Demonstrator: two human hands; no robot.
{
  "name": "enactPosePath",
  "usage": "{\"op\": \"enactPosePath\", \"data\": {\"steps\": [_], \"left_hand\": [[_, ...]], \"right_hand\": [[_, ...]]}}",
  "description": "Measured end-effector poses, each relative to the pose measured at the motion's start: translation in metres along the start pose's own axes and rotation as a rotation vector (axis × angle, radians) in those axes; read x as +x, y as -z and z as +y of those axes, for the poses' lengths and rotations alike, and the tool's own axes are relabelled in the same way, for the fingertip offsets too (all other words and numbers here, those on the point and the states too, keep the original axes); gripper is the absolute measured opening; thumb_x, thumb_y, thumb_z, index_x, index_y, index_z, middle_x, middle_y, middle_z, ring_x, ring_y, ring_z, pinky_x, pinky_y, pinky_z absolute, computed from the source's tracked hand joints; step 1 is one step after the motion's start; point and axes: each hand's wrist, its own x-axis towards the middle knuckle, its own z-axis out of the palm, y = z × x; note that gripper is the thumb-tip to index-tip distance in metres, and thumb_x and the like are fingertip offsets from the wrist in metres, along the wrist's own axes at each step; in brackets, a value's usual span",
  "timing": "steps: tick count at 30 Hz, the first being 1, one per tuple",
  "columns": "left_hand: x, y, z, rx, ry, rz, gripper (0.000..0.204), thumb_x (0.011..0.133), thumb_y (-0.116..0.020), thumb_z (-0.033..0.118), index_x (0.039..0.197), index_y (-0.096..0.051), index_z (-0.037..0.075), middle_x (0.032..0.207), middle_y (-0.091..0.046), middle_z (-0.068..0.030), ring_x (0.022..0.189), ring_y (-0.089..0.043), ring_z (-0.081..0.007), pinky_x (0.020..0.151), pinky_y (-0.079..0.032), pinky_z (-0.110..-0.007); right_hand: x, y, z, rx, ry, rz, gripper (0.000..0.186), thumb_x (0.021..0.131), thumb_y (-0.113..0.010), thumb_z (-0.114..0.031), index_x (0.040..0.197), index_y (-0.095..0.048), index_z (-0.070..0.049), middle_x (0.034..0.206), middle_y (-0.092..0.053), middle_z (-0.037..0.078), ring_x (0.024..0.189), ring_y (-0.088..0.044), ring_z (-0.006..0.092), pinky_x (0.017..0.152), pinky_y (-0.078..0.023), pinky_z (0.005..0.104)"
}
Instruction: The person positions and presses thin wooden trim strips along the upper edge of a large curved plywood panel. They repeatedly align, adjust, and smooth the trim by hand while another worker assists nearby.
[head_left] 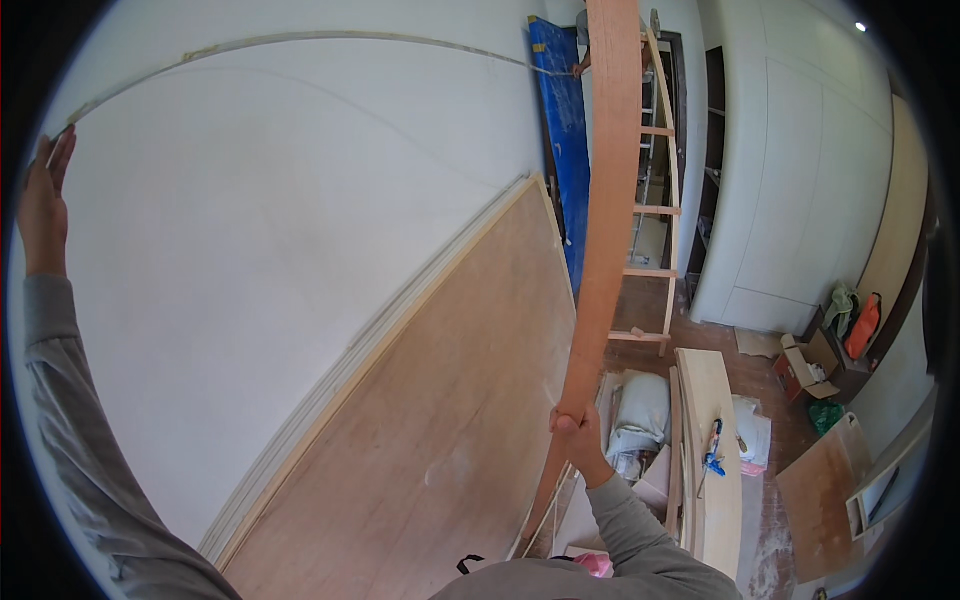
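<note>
High at the far left, my left hand (52,190) reaches up, fingertips at the end of a long, thin pale strip (330,36). This strip runs along the white wall to another person's hand (580,70) near the blue sheet. My right hand (576,436), at the lower middle, is closed round a long reddish-brown wooden board (612,180). The board stands upright, slightly tilted, and extends past the top edge. Left of it, a large plywood panel (410,400) with a pale edge leans against the wall.
A wooden ladder (670,190) stands behind the board, by a blue sheet (562,130). To my right are a pale plank stack (712,385) with a blue-handled tool (714,450), a white sack (642,410), an open cardboard box (800,370) and a leaning brown panel (822,490).
</note>
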Motion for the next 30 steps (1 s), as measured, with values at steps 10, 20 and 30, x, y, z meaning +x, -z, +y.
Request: {"op": "enactPosePath", "data": {"steps": [10, 20, 30], "left_hand": [[-0.049, 0.019, 0.034, -0.022, 0.067, -0.004, 0.047, 0.108, -0.054, 0.022, 0.129, -0.051, -0.019, 0.126, -0.066, -0.0281, 0.124, -0.065, -0.0301, 0.112, -0.050, -0.032], [-0.142, 0.031, 0.028, -0.079, 0.100, 0.115, 0.038, 0.105, -0.059, 0.013, 0.119, -0.043, -0.018, 0.123, -0.062, -0.0315, 0.118, -0.066, -0.0396, 0.110, -0.054, -0.040], [-0.249, 0.094, -0.013, -0.178, 0.246, 0.219, 0.029, 0.104, -0.058, 0.009, 0.118, -0.043, -0.011, 0.120, -0.057, -0.0246, 0.112, -0.068, -0.0397, 0.105, -0.060, -0.046]], "right_hand": [[0.003, 0.008, 0.016, -0.048, -0.025, -0.095, 0.069, 0.085, -0.078, -0.062, 0.115, -0.056, -0.004, 0.095, -0.060, 0.000, 0.083, -0.058, 0.0093, 0.071, -0.049, 0.0258], [0.009, 0.008, 0.018, -0.076, 0.001, -0.052, 0.063, 0.087, -0.078, -0.058, 0.112, -0.057, -0.004, 0.090, -0.062, 0.000, 0.077, -0.059, 0.0098, 0.067, -0.050, 0.0276], [-0.003, 0.007, -0.002, -0.094, 0.013, -0.038, 0.054, 0.093, -0.072, -0.054, 0.109, -0.057, -0.005, 0.081, -0.059, 0.004, 0.072, -0.059, 0.0148, 0.063, -0.048, 0.0280]]}}
